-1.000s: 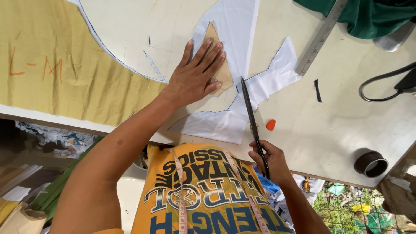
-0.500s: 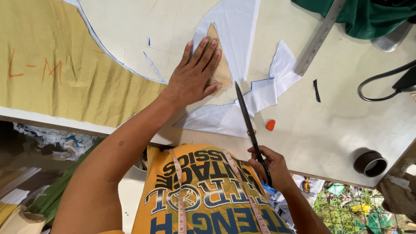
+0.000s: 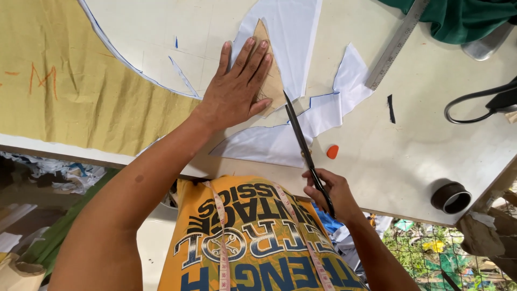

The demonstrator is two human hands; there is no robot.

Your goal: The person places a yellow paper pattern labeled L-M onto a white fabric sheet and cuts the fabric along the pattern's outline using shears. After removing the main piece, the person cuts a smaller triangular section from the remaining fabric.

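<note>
Broadly, a pale desk [image 3: 431,156] fills the head view, and the person stands at its near edge. A mustard-yellow cloth [image 3: 64,91] with orange chalk marks covers the desk's left part. At the far right corner lies a bunched green fabric [image 3: 463,19], with a long metal ruler [image 3: 396,46] slanting down-left from it.

Near the middle lies a white fabric [image 3: 293,48], partly cut into pieces, with blue chalk lines along some edges. A tan triangular pattern piece [image 3: 272,81] rests on it, its narrow tip pointing away from the person.

The left hand [image 3: 237,89] lies flat and spread, fingers pointing away, pressing the pattern piece onto the white fabric. The right hand [image 3: 328,194], at the near edge of the desk, is closed around the handles of black scissors [image 3: 301,137]. Their long axis runs from that hand up and slightly left, with the tips pointing away from the person and ending just beside the left hand's thumb, at the pattern piece's right edge. The blades lie over the white fabric and look nearly closed.

A dark tape roll [image 3: 451,198] sits near the right edge. A small orange chalk [image 3: 333,152] lies just right of the scissors.
</note>
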